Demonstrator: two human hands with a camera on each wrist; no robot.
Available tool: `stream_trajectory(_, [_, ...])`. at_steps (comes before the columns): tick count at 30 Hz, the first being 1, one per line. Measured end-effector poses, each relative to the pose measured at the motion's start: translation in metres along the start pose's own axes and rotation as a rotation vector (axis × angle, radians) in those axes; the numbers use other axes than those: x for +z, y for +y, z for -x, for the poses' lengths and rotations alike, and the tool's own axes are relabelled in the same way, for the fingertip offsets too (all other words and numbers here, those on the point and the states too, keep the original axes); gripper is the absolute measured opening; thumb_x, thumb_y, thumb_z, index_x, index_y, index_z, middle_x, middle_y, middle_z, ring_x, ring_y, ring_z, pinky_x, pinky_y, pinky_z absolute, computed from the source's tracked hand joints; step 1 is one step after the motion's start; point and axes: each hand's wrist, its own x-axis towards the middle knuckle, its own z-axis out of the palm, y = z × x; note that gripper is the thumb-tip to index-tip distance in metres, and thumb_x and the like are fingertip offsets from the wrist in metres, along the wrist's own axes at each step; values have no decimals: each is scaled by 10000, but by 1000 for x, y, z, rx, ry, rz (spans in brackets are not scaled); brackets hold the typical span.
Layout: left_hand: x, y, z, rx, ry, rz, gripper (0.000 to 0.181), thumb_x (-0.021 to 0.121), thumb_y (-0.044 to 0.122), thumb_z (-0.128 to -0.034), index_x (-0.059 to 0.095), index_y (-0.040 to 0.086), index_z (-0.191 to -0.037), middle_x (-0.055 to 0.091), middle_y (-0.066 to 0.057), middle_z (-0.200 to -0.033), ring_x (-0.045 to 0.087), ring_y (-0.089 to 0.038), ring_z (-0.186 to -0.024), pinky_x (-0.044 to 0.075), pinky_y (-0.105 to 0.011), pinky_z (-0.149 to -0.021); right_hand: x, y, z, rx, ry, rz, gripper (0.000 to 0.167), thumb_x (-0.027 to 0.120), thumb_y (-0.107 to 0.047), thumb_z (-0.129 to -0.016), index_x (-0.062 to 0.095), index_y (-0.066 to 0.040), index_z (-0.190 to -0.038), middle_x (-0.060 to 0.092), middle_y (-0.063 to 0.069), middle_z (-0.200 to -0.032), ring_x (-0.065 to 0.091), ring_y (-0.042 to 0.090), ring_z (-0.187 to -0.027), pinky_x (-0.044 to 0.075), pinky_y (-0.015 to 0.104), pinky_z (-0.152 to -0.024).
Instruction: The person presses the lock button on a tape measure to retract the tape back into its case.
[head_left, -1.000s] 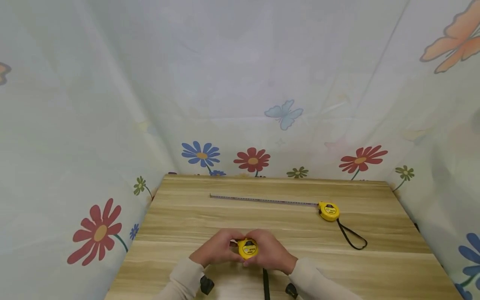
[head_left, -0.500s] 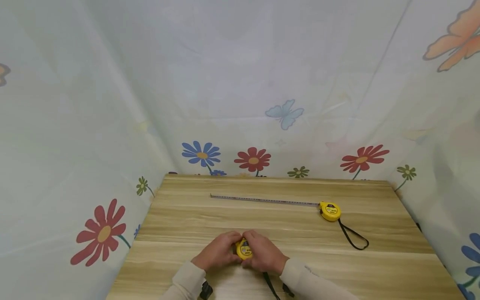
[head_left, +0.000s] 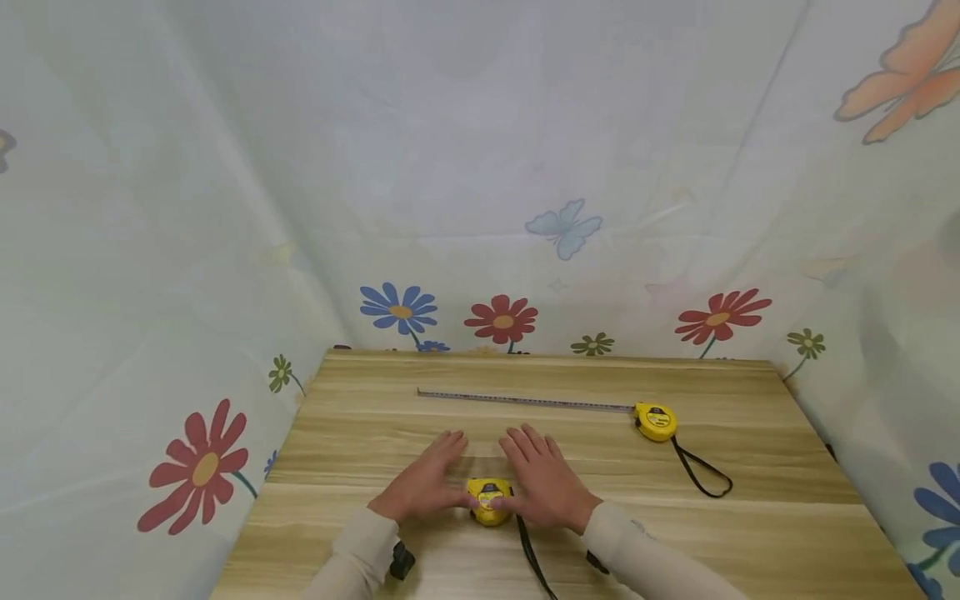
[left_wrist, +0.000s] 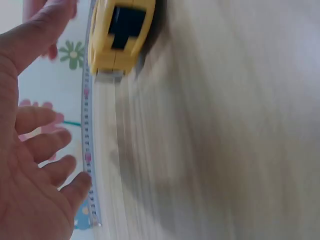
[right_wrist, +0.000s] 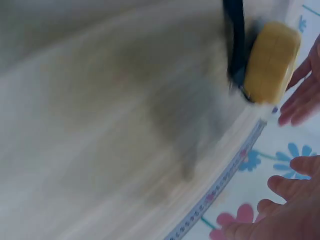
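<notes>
A yellow tape measure (head_left: 490,493) with a black wrist strap (head_left: 528,546) is between the two hands near the front of the wooden table. On its left side, my left hand (head_left: 427,483) has its fingers spread and straight, the thumb tip beside the case. Across from it, my right hand (head_left: 551,483) is spread likewise, its thumb tip over the case's face. Contact of the thumbs with the case cannot be told. In the left wrist view the yellow case (left_wrist: 120,37) appears clear of the fingers, its short metal tape end at the mouth.
Farther back lies a second yellow tape measure (head_left: 656,422), its blade (head_left: 525,400) drawn out leftward and its black strap looped (head_left: 701,471) to the right. The wooden table (head_left: 360,433) is bounded by a flower-printed cloth (head_left: 450,250) behind and at both sides.
Both hands held the near tape measure between their fingers and lowered it slightly. Now the fingers have let go and spread forward and apart. The far tape measure lies unmoved.
</notes>
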Motion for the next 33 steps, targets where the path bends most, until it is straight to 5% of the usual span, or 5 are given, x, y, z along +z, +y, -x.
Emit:
stream_trajectory(12, [-22,-39,-25,-151,91,-66,1092,837,529,-842,291,9,-1631,287,-180,-1713,262,-387,-1600,270,-561,-1295,-19,48,-1,135,35,61,909,664,-644,-940,371,-104,-1610,322,154,-1696,235,416,-1597,231,687,-1264])
stream_trajectory(23, [-43,-78,-49,-311,202,51,1017,806,440,-908,257,-20,-1630,272,-245,-1700,279,-442,-1575,267,-595,-1285,-41,103,0,291,55,69,857,697,-558,-953,399,-63,-1587,313,220,-1681,228,474,-1579,219,715,-1253])
stream_trajectory(33, [-56,-96,-61,-348,213,66,822,691,360,-1013,287,-22,-1618,350,-285,-1647,368,-483,-1512,348,-622,-1232,-63,153,25,354,79,63,743,681,-417,-1001,414,-12,-1564,340,299,-1638,256,546,-1534,254,762,-1201])
